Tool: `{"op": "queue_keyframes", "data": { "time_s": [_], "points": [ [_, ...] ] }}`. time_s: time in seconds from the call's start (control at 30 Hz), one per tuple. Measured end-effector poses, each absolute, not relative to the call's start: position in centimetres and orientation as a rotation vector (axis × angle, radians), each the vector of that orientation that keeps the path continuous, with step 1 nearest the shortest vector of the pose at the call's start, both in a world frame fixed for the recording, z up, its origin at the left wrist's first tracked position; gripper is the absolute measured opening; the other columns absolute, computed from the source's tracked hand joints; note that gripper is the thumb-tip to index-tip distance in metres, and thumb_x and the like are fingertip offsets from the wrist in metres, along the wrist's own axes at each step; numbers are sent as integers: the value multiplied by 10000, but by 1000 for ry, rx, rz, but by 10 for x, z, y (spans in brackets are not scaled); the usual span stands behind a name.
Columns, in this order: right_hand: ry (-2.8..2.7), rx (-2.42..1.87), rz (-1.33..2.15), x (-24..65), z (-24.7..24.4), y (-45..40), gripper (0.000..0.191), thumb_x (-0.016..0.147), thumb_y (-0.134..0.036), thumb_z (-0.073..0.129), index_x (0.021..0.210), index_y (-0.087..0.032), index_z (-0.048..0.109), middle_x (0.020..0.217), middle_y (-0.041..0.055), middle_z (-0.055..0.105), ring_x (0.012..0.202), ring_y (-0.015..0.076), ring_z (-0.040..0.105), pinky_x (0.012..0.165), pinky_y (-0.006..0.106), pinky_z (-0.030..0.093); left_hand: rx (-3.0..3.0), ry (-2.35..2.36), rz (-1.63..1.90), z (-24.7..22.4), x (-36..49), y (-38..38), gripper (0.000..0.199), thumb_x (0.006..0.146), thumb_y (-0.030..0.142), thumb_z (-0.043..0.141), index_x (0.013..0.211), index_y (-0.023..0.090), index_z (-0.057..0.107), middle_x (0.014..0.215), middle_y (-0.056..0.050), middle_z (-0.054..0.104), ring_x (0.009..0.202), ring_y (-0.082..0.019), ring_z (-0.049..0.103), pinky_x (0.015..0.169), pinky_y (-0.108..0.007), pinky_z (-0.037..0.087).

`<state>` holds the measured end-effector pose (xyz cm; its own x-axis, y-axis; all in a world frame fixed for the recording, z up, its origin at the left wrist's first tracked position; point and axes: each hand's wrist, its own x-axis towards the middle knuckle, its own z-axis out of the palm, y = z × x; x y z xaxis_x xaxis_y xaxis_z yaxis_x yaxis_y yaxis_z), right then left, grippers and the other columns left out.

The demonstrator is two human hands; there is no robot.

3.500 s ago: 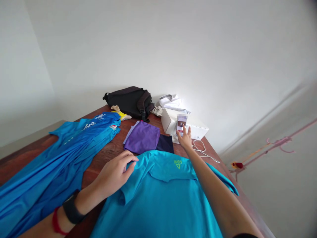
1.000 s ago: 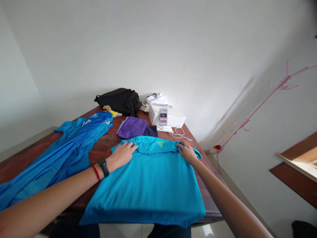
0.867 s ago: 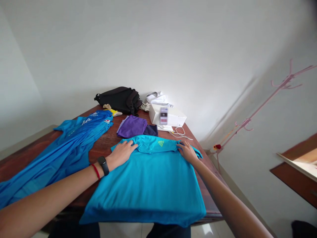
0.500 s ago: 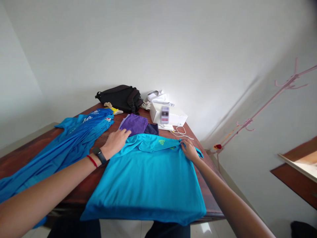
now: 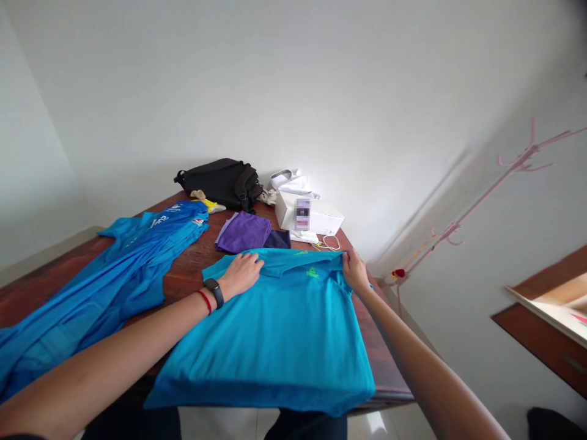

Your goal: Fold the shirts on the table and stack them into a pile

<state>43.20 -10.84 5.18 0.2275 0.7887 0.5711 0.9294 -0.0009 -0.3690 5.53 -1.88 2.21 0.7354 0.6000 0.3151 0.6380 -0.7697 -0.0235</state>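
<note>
A teal T-shirt [image 5: 275,336] with a small green logo is spread over the front of the wooden table, its hem hanging at the near edge. With fingers pinched, my right hand [image 5: 356,270] grips the shirt's far right part near the shoulder and holds it slightly raised. My left hand [image 5: 242,272], with a dark watch and red string at its wrist, is closed on the fabric near the far left shoulder. Between the hands the collar area is folded and wrinkled.
Long blue garments [image 5: 114,287] lie along the left of the table [image 5: 183,281]. Behind the shirt are folded purple cloth [image 5: 245,232], a black bag [image 5: 215,183] and a white box [image 5: 328,221]. A pink coat rack [image 5: 486,183] leans at the right.
My left hand has moved right and slightly nearer across the shirt. My right hand has lifted its part of the fabric a little, and more of the shirt's upper left now shows.
</note>
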Motion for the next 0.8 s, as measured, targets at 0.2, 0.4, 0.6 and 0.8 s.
{"op": "queue_keyframes", "data": {
  "time_s": [0.2, 0.4, 0.6, 0.8],
  "points": [
    [-1575, -1852, -240, 441, 75, -127, 388, 1033, -445, 309, 1149, -213, 598, 921, 109, 737, 839, 287, 686, 720, 346, 475, -2848, -952, -431, 32, 37, -15, 213, 1010, 245, 471, 1009, 169, 670, 1070, -145, 660, 955, -275, 659, 817, -374, 501],
    [-1602, -1844, -342, 430, 108, -165, 389, 1019, -425, 331, 1168, -217, 623, 830, 87, 735, 801, 292, 698, 728, 352, 487, -3017, -972, -559, 52, 11, -25, 150, 923, 163, 497, 1009, 194, 616, 1039, -114, 689, 933, -271, 684, 772, -340, 484],
    [-1623, -1828, -451, 420, 148, -224, 380, 1030, -429, 358, 1183, -228, 641, 836, 69, 744, 789, 270, 708, 733, 340, 495, -2961, -1145, -828, 101, -15, -49, 177, 924, 173, 386, 931, 211, 559, 823, -34, 677, 793, -211, 661, 695, -287, 439],
    [-1627, -1719, -705, 403, 197, -284, 350, 1025, -458, 451, 1160, -238, 688, 935, 62, 783, 787, 246, 733, 732, 318, 513, -2753, -1175, -1243, 176, -41, -84, 172, 813, 119, 405, 751, 213, 534, 660, -3, 571, 647, -181, 571, 628, -288, 379]
  ]
}}
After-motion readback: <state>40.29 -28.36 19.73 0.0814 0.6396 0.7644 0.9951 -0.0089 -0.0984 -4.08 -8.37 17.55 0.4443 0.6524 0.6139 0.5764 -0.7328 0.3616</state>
